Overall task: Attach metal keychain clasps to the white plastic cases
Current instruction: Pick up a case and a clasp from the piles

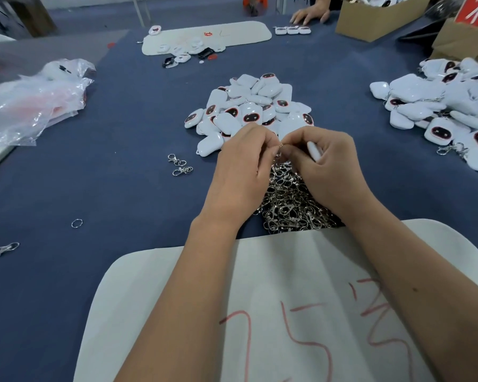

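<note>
My left hand (242,166) and my right hand (326,166) meet above a heap of metal keychain clasps (290,202) on the blue table. Between the fingertips of both hands sits a small metal clasp (281,150). A white plastic case (314,151) is tucked in my right hand, mostly hidden by the fingers. Just beyond my hands lies a pile of white plastic cases (249,106) with dark face-like panels. A second pile of white cases (447,106), some with clasps on them, lies at the right.
Loose clasps (180,166) lie left of my hands, with a ring (76,223) and another clasp (4,249) further left. A white mat (260,312) with red marks lies under my forearms. Plastic bags (33,103) sit at left, cardboard boxes (375,20) and another person's hand (311,15) at the back.
</note>
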`<move>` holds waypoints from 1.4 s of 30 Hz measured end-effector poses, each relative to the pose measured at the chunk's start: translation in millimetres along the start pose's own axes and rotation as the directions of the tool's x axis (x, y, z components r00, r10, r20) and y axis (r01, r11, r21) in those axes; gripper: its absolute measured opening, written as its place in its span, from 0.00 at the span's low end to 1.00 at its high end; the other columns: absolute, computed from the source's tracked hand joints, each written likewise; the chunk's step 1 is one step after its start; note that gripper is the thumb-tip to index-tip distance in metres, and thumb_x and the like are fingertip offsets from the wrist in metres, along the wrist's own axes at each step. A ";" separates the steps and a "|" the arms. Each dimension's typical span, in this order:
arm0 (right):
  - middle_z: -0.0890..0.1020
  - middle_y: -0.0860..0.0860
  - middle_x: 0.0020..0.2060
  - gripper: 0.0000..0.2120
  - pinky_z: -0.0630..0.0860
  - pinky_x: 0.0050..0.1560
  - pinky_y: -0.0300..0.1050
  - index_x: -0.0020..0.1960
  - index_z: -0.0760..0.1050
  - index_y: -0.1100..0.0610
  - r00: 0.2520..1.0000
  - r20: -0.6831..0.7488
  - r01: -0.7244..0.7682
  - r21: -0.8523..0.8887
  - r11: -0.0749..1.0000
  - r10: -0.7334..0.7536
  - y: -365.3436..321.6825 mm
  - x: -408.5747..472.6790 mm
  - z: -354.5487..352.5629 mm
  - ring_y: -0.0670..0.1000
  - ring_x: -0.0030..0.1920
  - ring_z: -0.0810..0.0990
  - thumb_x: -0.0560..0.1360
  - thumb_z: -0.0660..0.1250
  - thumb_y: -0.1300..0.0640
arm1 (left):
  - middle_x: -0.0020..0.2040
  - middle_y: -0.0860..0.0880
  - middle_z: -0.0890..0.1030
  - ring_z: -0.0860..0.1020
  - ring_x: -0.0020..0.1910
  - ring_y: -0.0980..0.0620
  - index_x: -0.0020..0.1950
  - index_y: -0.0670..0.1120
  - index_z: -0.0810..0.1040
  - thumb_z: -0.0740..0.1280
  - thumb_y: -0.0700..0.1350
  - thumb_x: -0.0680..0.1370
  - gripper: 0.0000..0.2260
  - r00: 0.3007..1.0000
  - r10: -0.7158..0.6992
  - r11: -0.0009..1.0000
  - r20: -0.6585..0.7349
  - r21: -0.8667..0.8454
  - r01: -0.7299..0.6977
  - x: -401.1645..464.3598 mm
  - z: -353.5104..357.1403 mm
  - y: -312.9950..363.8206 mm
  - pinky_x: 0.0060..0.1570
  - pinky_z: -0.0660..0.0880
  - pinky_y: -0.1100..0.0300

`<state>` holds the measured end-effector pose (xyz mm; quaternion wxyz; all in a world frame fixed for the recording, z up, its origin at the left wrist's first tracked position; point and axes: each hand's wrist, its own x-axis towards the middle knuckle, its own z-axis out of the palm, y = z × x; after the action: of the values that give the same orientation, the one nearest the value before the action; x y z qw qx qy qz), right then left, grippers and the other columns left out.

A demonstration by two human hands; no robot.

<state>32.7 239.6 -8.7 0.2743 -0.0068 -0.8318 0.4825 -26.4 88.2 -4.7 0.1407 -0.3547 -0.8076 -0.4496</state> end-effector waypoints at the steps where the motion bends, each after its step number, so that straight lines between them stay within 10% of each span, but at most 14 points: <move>1: 0.81 0.42 0.31 0.04 0.67 0.38 0.29 0.46 0.84 0.59 0.999 -0.008 0.033 -0.058 0.998 -0.033 -0.7 -0.6 1.1 0.40 0.32 0.76 0.78 0.72 0.65 | 0.44 0.52 0.77 0.72 0.42 0.56 0.47 0.42 0.78 0.66 0.37 0.81 0.04 1.000 0.006 1.000 0.003 0.022 -0.006 -0.5 -0.2 0.1 0.43 0.70 0.66; 9: 0.83 0.51 0.37 0.04 0.73 0.40 0.41 0.46 0.83 0.62 0.943 -0.016 0.304 -0.371 0.878 -0.333 -1.9 2.1 0.1 0.51 0.37 0.79 0.79 0.71 0.67 | 0.46 0.48 0.77 0.72 0.44 0.51 0.47 0.41 0.78 0.63 0.36 0.82 0.06 1.000 -0.009 0.996 -0.014 0.089 0.011 -1.2 2.7 4.7 0.44 0.69 0.56; 16: 0.84 0.46 0.34 0.03 0.71 0.37 0.40 0.47 0.85 0.59 0.999 -0.046 0.021 -0.036 0.999 -0.023 0.0 0.5 2.9 0.42 0.34 0.77 0.79 0.73 0.61 | 0.44 0.48 0.76 0.72 0.41 0.51 0.46 0.40 0.77 0.64 0.35 0.81 0.05 0.994 0.045 0.997 -0.098 0.070 -0.039 0.4 2.2 6.7 0.41 0.66 0.58; 27: 0.76 0.57 0.30 0.05 0.68 0.32 0.47 0.45 0.80 0.59 1.000 0.006 -0.030 0.201 0.979 0.029 -1.5 0.2 -0.5 0.56 0.31 0.69 0.80 0.71 0.64 | 0.43 0.49 0.76 0.72 0.41 0.51 0.46 0.39 0.78 0.65 0.34 0.81 0.05 0.992 0.085 0.996 -0.091 0.024 -0.084 1.5 0.0 6.4 0.41 0.69 0.59; 33: 0.79 0.50 0.35 0.05 0.70 0.39 0.40 0.45 0.80 0.62 0.986 0.017 0.165 -0.110 0.980 -0.164 -3.2 1.3 -1.4 0.50 0.36 0.74 0.79 0.70 0.67 | 0.44 0.46 0.78 0.74 0.42 0.49 0.46 0.38 0.79 0.66 0.32 0.80 0.05 0.994 0.092 0.995 -0.062 0.032 -0.090 0.1 -1.0 1.8 0.43 0.71 0.56; 42: 0.81 0.54 0.41 0.06 0.74 0.41 0.55 0.49 0.81 0.63 0.929 0.202 0.368 -0.427 0.826 -0.310 2.6 7.1 -12.7 0.58 0.40 0.76 0.78 0.68 0.70 | 0.42 0.48 0.79 0.75 0.43 0.48 0.45 0.40 0.79 0.65 0.35 0.78 0.05 0.999 0.035 0.998 0.024 0.050 -0.036 -2.6 1.5 0.4 0.44 0.74 0.47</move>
<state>32.0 253.2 -2.7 0.2942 0.1067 -0.9249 0.2161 -24.1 88.4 -6.7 0.1484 -0.3704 -0.8138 -0.4224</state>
